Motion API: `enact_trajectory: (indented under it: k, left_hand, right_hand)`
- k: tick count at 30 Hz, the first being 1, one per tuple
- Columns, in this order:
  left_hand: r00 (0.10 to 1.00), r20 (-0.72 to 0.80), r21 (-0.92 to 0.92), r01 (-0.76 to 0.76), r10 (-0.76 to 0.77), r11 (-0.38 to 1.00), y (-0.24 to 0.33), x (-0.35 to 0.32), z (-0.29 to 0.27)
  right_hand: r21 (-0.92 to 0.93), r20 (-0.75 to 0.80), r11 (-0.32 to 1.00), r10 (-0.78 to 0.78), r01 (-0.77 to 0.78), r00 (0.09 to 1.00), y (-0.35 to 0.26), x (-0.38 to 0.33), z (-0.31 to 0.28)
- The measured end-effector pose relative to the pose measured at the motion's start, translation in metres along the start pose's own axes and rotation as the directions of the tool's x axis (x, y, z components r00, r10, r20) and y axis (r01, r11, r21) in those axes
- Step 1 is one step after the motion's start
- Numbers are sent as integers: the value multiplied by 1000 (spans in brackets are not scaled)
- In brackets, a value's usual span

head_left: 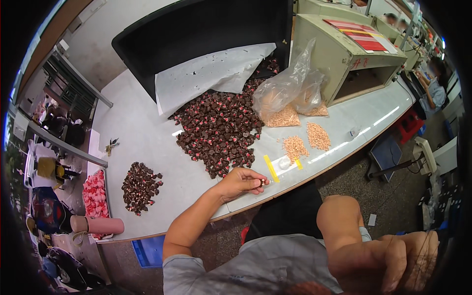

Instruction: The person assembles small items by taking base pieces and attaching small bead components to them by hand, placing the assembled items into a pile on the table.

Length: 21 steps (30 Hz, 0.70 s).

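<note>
My left hand [241, 181] is over the table's near edge, thumb and fingers pinching a small dark piece [264, 182] with a light bit on it. Just beyond lies a big pile of small dark brown pieces with red-pink spots [216, 128]. To the right of that hand, yellow tape strips [271, 168] flank a white patch with a small clear lump [284, 162]. Two heaps of small tan parts [295, 147] lie beyond the tape. My right hand [410, 258] is raised close at the lower right, away from the table, fingers curled; anything inside is hidden.
A black bin [206, 37] lies tipped behind the pile, with a white sheet [206, 73]. Clear bags [282, 105] of tan parts lean by a grey-green metal box [344, 59]. At left are a smaller dark pile [140, 189], a pink-filled tray [95, 194] and a pink bottle [105, 225].
</note>
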<state>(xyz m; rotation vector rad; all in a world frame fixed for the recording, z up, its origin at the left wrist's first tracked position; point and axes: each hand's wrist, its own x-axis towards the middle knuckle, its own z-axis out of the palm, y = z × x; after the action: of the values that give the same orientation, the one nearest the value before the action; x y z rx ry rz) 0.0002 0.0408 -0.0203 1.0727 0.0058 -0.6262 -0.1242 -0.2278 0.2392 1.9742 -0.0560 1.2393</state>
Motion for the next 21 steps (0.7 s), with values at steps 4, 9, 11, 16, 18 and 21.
enact_trajectory:
  k: [4, 9, 11, 16, 18, 21]
  left_hand:
    - [1000, 0, 14, 25, -25, 1000, 5, 7, 3]
    - [999, -20, 12, 32, -32, 999, 4, -2, 2]
    - [999, -18, 16, 31, -31, 999, 3, 0, 2]
    - [999, -1, 30, 40, -40, 999, 8, 1, 5]
    - [999, 6, 49, 47, -48, 998, 8, 0, 6]
    - [999, -7, 45, 44, -44, 998, 5, -4, 4]
  right_hand:
    - [86, -325, 996, 45, -18, 945, -39, 57, 32]
    - [507, -533, 860, 263, 55, 804, -34, 33, 48]
    - [915, -351, 369, 520, 166, 778, -45, 31, 39]
    - [236, 329, -920, 380, 315, 865, -60, 32, 30]
    - [-96, 384, -954, 228, 285, 895, -64, 31, 32]
    - [-49, 269, -947, 293, 316, 918, -73, 35, 42]
